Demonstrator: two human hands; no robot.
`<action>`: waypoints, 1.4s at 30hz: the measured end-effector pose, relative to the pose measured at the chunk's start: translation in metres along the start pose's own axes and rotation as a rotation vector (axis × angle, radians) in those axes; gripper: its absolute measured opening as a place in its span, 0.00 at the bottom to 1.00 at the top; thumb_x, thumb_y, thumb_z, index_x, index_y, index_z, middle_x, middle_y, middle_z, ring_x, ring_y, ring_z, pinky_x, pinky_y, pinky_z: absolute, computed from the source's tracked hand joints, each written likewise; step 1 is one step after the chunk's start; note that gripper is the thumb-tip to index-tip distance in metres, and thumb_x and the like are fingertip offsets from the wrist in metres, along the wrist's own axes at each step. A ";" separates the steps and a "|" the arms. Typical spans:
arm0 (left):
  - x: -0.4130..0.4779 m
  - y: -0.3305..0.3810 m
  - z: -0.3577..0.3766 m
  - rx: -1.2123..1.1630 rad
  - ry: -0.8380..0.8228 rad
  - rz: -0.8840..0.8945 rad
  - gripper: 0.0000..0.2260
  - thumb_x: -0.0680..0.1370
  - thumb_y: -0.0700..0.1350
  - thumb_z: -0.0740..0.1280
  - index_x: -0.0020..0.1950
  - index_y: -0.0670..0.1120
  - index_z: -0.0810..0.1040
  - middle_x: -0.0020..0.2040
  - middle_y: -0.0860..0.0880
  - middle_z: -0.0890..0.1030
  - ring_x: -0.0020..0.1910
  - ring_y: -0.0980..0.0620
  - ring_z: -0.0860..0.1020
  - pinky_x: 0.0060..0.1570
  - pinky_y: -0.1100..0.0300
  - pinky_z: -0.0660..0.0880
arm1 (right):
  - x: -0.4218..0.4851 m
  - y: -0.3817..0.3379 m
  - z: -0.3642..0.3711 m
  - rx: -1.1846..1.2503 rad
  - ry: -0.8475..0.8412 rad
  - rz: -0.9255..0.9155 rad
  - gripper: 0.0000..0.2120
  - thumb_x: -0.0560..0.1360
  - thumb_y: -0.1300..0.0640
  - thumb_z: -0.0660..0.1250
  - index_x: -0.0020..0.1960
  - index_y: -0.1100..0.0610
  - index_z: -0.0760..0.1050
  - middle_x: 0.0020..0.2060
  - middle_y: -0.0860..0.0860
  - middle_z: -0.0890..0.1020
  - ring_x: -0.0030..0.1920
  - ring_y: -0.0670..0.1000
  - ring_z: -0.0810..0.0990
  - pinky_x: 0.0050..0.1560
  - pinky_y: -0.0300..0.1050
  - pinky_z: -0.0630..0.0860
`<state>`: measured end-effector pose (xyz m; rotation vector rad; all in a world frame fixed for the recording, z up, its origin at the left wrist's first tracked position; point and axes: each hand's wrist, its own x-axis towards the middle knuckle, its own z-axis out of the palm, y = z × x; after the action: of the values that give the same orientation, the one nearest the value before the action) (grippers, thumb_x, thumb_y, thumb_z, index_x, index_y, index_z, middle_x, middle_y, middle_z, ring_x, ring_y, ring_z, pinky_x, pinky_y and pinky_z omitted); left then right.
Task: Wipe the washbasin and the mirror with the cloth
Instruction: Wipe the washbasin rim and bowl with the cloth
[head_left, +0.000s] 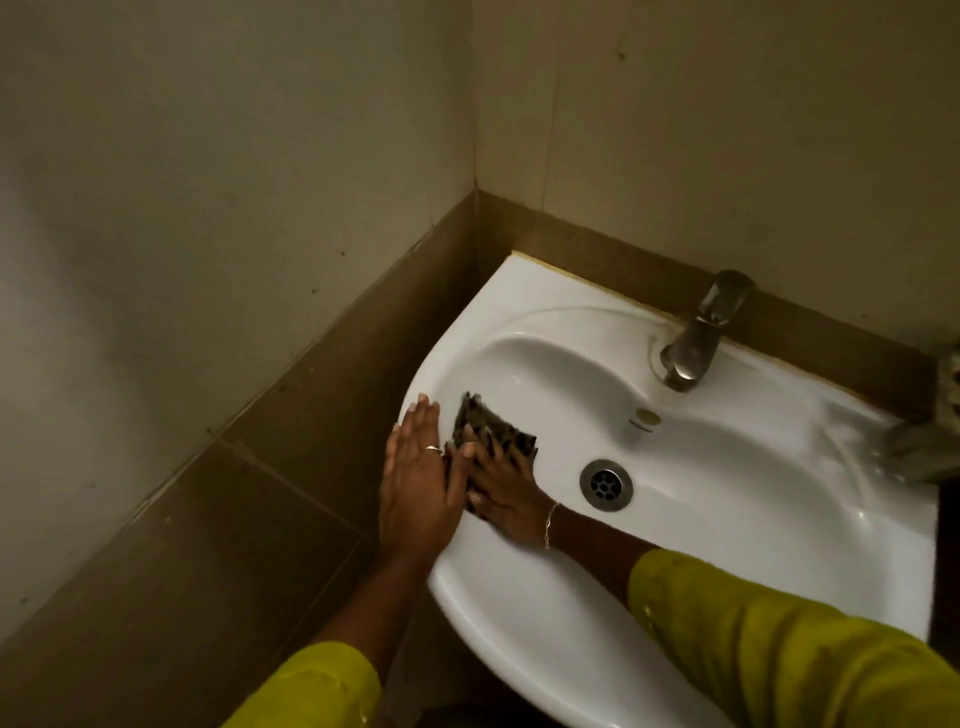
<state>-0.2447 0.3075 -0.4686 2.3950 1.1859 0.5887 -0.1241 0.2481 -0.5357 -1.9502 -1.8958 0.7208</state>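
A white washbasin (545, 613) is fixed in the corner of a tiled wall. A dark patterned cloth (480, 421) lies folded on the bowl's left inner slope. My right hand (501, 493) lies flat on the cloth with fingers spread, pressing it against the basin. My left hand (418, 483) rests flat on the basin's left rim, fingers straight and together, touching the cloth's edge. No mirror is in view.
A metal tap (696, 338) stands at the basin's back, above an overflow hole (647, 415) and the metal drain (605, 486). A blurred grey object (930, 441) sits on the basin's right corner. Brown tiles (249, 467) run along both walls.
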 end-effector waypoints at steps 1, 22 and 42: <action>0.000 0.000 0.000 0.001 0.000 0.001 0.32 0.75 0.59 0.45 0.73 0.41 0.59 0.74 0.44 0.60 0.71 0.56 0.55 0.70 0.61 0.46 | 0.008 0.004 -0.005 -0.039 0.017 0.018 0.43 0.65 0.28 0.23 0.71 0.54 0.35 0.71 0.48 0.37 0.73 0.54 0.36 0.70 0.61 0.40; 0.001 0.001 0.004 0.137 -0.057 0.000 0.36 0.74 0.64 0.45 0.73 0.41 0.58 0.74 0.43 0.58 0.74 0.47 0.55 0.71 0.57 0.46 | 0.000 0.044 -0.006 -0.194 0.106 0.584 0.36 0.70 0.38 0.32 0.75 0.51 0.39 0.76 0.54 0.40 0.75 0.58 0.39 0.71 0.64 0.40; 0.001 0.003 0.001 0.160 -0.073 0.021 0.36 0.73 0.63 0.44 0.72 0.40 0.59 0.74 0.41 0.60 0.74 0.46 0.54 0.70 0.57 0.45 | -0.066 -0.010 0.010 0.148 -0.194 0.094 0.53 0.53 0.21 0.21 0.72 0.47 0.34 0.73 0.47 0.36 0.74 0.55 0.36 0.69 0.61 0.36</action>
<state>-0.2413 0.3063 -0.4678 2.5410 1.2193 0.4236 -0.1376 0.1824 -0.5296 -1.9476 -1.8075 1.0811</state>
